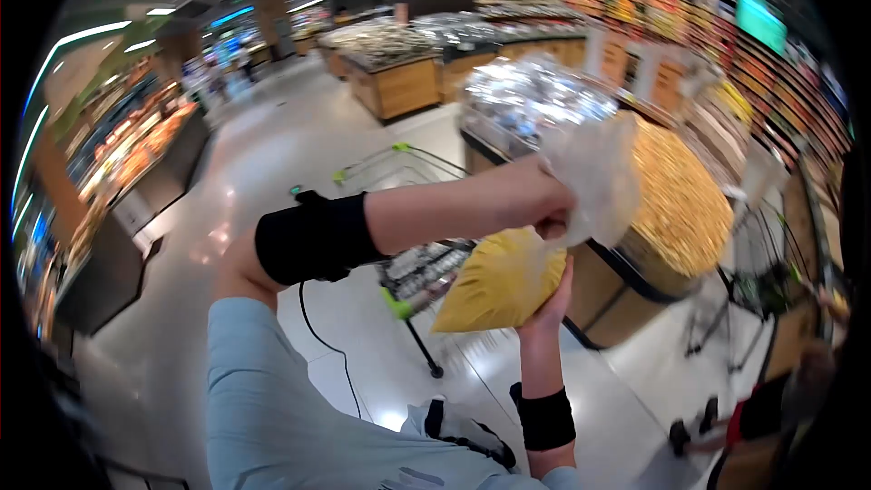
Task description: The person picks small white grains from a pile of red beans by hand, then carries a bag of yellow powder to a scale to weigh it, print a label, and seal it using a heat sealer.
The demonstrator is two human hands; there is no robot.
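A clear plastic bag point(499, 283) filled with yellow grain or meal hangs tilted in front of me; its exact contents are too blurred to name. My left hand point(547, 202) is closed in a fist around the gathered top of the bag. Loose, cloudy plastic point(594, 177) puffs out beyond that fist. From below and the right, my right hand point(551, 307) cups the full part of the bag, its fingers partly hidden behind it. Black bands wrap both my forearms.
Just beyond the bag stands a bin with a heap of yellow grain point(680, 195), beside shiny plastic packs point(535, 95). A shopping cart point(404, 295) with green corners is behind the bag. Another person's legs point(717, 426) show at lower right, near a second cart point(758, 286).
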